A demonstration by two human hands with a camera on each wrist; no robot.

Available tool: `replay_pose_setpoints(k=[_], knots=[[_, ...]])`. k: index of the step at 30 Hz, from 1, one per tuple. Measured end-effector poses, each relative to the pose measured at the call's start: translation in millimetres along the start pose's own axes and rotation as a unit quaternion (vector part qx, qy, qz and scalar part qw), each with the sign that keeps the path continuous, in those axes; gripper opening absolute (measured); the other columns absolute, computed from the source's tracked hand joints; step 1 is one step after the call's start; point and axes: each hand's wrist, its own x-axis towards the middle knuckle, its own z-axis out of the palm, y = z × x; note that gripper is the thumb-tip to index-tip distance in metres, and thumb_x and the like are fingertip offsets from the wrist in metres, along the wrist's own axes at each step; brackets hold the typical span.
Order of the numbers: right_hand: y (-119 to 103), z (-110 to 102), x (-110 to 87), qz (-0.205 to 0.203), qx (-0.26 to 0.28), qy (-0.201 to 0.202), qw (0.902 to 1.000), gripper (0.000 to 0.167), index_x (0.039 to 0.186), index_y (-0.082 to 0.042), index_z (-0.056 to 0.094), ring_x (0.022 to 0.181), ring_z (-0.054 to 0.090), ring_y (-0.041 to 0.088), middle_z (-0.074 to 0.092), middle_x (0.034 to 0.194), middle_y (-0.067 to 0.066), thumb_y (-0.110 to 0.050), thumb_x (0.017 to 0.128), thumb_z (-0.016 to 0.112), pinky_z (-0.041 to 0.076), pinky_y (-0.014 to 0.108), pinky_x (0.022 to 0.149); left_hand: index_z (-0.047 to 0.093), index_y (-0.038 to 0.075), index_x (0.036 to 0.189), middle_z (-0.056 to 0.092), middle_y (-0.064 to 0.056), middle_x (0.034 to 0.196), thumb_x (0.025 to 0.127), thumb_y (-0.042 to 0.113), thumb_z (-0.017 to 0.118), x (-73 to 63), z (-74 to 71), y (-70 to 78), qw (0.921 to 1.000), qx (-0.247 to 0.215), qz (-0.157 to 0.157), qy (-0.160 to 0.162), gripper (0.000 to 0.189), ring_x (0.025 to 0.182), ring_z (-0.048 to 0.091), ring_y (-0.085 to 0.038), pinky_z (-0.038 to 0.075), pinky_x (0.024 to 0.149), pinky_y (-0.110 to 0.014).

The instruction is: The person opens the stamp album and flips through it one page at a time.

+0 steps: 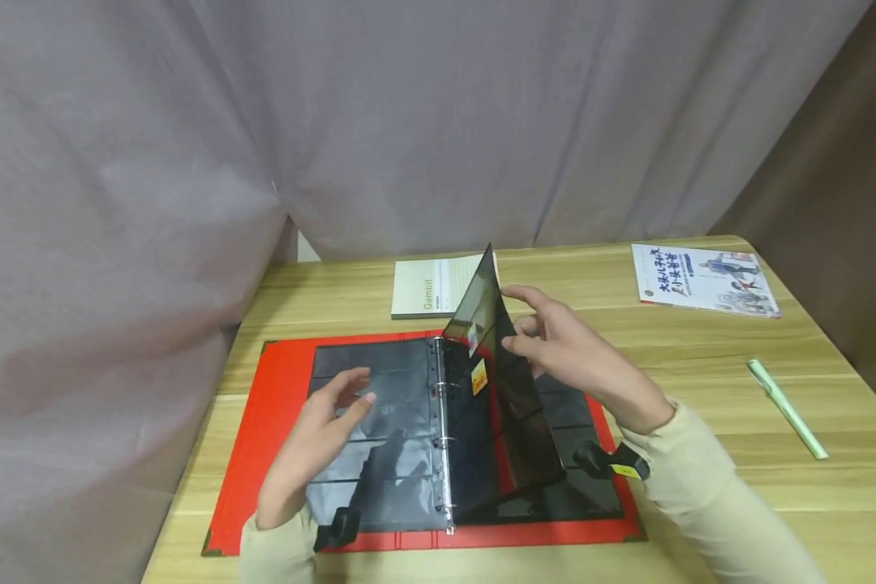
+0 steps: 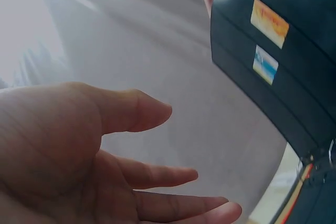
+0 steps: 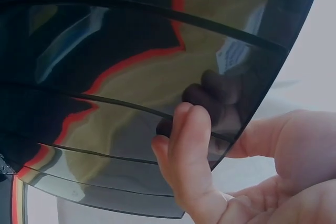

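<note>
A red ring binder (image 1: pixel 263 422) lies spread on the table, with black pocket pages on both sides of its metal rings (image 1: pixel 445 442). One black pocket page (image 1: pixel 518 405) stands raised from the rings. My right hand (image 1: pixel 565 337) pinches its outer edge between thumb and fingers, as the right wrist view also shows. An orange stamp-like card (image 2: pixel 270 23) and a blue-and-white one (image 2: pixel 265 65) sit in its pockets. My left hand (image 1: pixel 321 434) hovers over the left-hand page (image 1: pixel 401 405), fingers loosely spread and holding nothing.
Behind the binder lies a pale notebook (image 1: pixel 416 288) marked "Gambit", partly covered by the raised page. An illustrated booklet (image 1: pixel 701 280) rests at the back right, and a light green pen (image 1: pixel 788 410) lies on the right. Grey curtain (image 1: pixel 423 122) hangs along the table's back.
</note>
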Motion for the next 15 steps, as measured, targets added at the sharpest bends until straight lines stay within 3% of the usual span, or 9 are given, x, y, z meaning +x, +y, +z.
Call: replay_pose_setpoints(k=[9, 15], knots=[[-10, 8, 8.8, 0.007, -0.011, -0.019, 0.9997, 0.069, 0.156, -0.002, 0.025, 0.047, 0.040, 0.013, 0.046, 0.069, 0.003, 0.003, 0.095, 0.057, 0.043, 0.027, 0.050, 0.051, 0.002, 0.144, 0.058, -0.010, 0.140, 0.101, 0.015, 0.062, 8.4, 11.4, 20.0, 0.9989, -0.009, 0.043, -0.016, 0.047, 0.114, 0.062, -0.027, 0.051, 0.093, -0.048], [-19, 12, 9.2, 0.010, -0.053, -0.019, 0.9984, 0.068, 0.157, -0.003, 0.026, 0.048, 0.042, 0.013, 0.061, 0.080, 0.008, 0.002, 0.096, 0.056, 0.045, 0.028, 0.052, 0.053, 0.005, 0.143, 0.058, -0.005, 0.140, 0.099, 0.013, 0.063, 10.4, 20.8, 36.3, 0.9978, -0.017, 0.057, -0.029, 0.046, 0.113, 0.063, -0.023, 0.052, 0.093, -0.045]])
